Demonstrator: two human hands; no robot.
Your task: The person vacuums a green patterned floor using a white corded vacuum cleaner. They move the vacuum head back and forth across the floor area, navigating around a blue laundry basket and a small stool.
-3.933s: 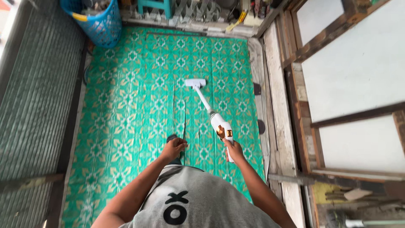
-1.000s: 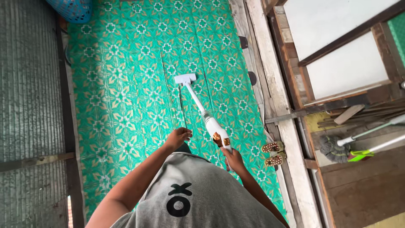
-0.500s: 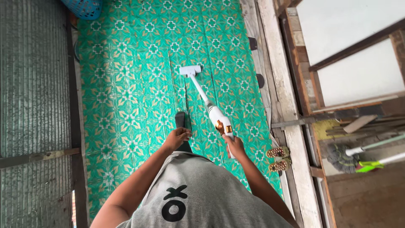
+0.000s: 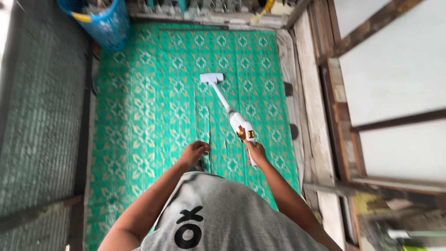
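Vacuuming under way: right hand (image 4: 254,152) closed around vacuum (image 4: 241,128) handle, nozzle well out on green mat (image 4: 148,116). Left hand (image 4: 195,152) loosely curled, empty. Next stroke probably needs steady pull back.

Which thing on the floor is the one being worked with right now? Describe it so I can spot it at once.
Start at the green patterned mat covering the floor. Near its middle, a white stick vacuum slants from a flat head up to a body with orange trim, held in the right hand. It is the only white long-handled thing on the mat; the blue basket stands far off.
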